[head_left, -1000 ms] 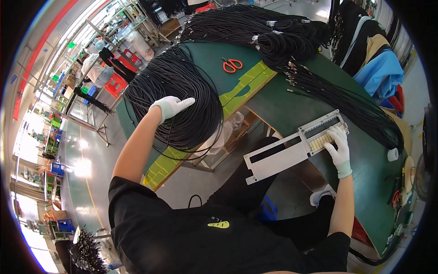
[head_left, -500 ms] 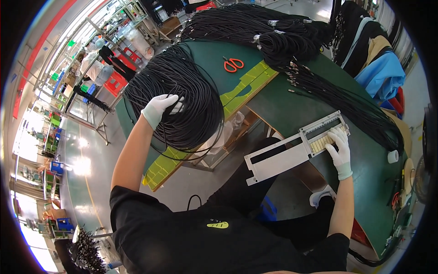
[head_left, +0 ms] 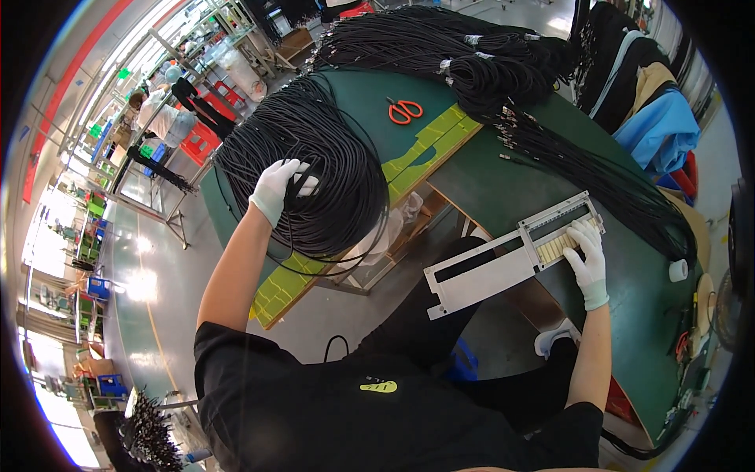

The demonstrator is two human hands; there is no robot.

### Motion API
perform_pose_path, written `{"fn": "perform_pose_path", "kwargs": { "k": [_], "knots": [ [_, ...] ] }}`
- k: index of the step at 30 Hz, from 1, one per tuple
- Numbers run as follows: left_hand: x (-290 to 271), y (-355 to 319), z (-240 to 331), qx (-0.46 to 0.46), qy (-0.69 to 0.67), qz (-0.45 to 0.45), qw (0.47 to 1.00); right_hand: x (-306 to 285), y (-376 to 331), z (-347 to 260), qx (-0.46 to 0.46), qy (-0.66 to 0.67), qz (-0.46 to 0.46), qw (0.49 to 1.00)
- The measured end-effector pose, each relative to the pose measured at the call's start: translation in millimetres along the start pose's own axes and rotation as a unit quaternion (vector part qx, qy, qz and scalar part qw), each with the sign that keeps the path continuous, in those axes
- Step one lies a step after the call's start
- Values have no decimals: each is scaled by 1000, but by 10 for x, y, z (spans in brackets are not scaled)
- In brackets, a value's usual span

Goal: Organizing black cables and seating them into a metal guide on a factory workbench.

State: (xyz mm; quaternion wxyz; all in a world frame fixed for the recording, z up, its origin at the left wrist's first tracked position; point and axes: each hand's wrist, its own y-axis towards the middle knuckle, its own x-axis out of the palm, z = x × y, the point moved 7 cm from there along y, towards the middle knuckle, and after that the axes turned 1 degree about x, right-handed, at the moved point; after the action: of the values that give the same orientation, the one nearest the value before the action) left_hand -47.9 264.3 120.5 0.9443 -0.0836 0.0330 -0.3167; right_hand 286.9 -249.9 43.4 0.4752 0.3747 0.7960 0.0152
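My left hand [head_left: 281,187], in a white glove, is at the middle of a big coil of black cable [head_left: 340,157] on the green tabletop. Its fingers curl round black cable, and the fingertips show on the far side. My right hand [head_left: 587,263], gloved too, is on a long white frame [head_left: 489,281] with two slots. The fingers bend over a row of cream-coloured blocks [head_left: 555,249] at the frame's right end, hiding part of it. The frame's left part juts past the table edge above my leg.
Orange-handled scissors [head_left: 405,112] lie beyond the coil, near yellow tape [head_left: 436,140] along the table edge. Black cable bundles [head_left: 487,75] fill the back and right side. A white tape roll [head_left: 678,270] and hand tools sit at the right. Another person [head_left: 161,118] is far left.
My left hand has drawn slightly toward the coil's right, and its fingers have closed round black cable. My right hand and the white frame stay nearly where they were.
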Motion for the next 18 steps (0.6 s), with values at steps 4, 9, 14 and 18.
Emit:
{"fn": "perform_pose_path", "kwargs": {
  "k": [4, 9, 14, 18],
  "knots": [
    [-56, 42, -38, -1, 20, -32, 999, 9, 7, -19, -3, 2, 2, 1000],
    [-7, -10, 2, -6, 15, -10, 1000, 6, 6, -29, -3, 2, 1, 1000],
    [-37, 29, -39, 10, 42, -45, 998, 10, 7, -13, -7, -2, -1, 1000],
    [-29, 38, -41, 16, 38, -56, 998, 11, 5, -14, -3, 1, 0, 1000]
  ]
}}
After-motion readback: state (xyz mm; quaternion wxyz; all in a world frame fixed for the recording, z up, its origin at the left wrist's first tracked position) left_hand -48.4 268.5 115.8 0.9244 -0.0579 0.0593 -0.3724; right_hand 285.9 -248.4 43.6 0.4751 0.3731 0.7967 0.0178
